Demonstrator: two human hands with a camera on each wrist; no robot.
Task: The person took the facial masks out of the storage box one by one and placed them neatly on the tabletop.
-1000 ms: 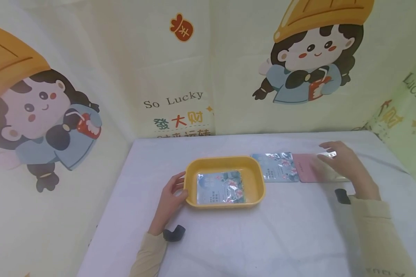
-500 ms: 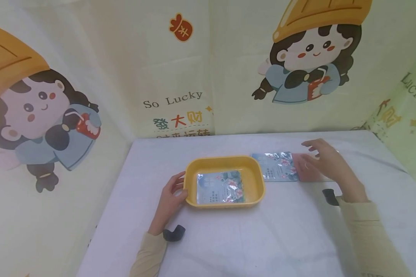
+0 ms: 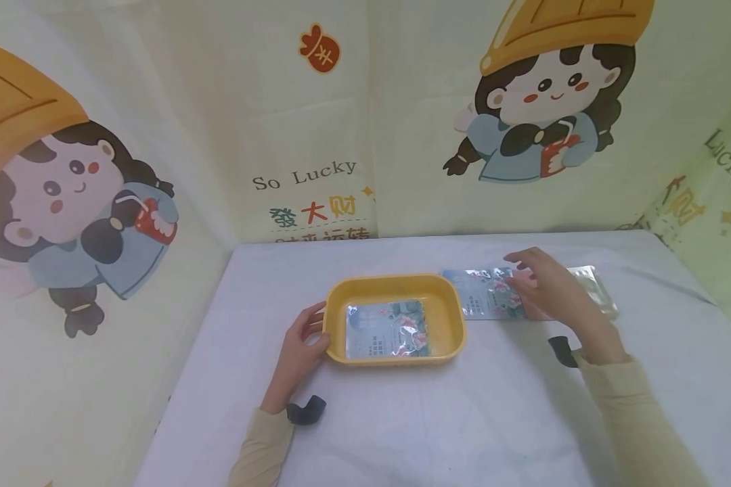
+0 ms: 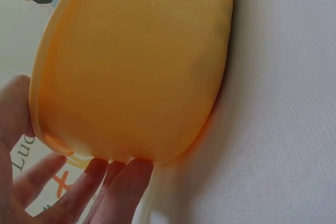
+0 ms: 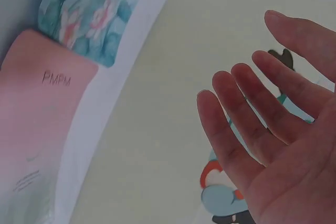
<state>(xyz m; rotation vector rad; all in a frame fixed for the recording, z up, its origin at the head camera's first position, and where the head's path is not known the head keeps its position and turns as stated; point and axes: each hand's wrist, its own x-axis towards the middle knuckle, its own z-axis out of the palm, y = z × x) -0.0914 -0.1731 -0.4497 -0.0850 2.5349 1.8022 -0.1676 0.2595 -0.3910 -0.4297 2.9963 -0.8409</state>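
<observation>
At the left end of a yellow tray (image 3: 396, 362), my left hand (image 3: 301, 345) holds the edge, thumb by the rim and fingertips against the outer wall (image 4: 136, 66). In the tray lies a blue floral packet (image 3: 387, 329). Fingers spread and slightly bent, my right hand (image 3: 551, 287) hovers holding nothing above a row of flat packets. A second blue floral packet (image 3: 484, 297) lies there, beside a pink packet (image 5: 50, 90) lettered PMPM. Past the hand shows a silvery packet surface (image 3: 597, 289); whether it belongs to the pink one is hidden.
A white cloth (image 3: 402, 433) covers the table. Behind and at the sides hangs a cream backdrop (image 3: 414, 135) with cartoon figures. The tray's right end stands against the left edge of the second blue packet.
My right hand has moved left over the packets, from the silvery surface toward the pink and blue ones, uncovering the silvery surface. My left hand and the tray have stayed in place.
</observation>
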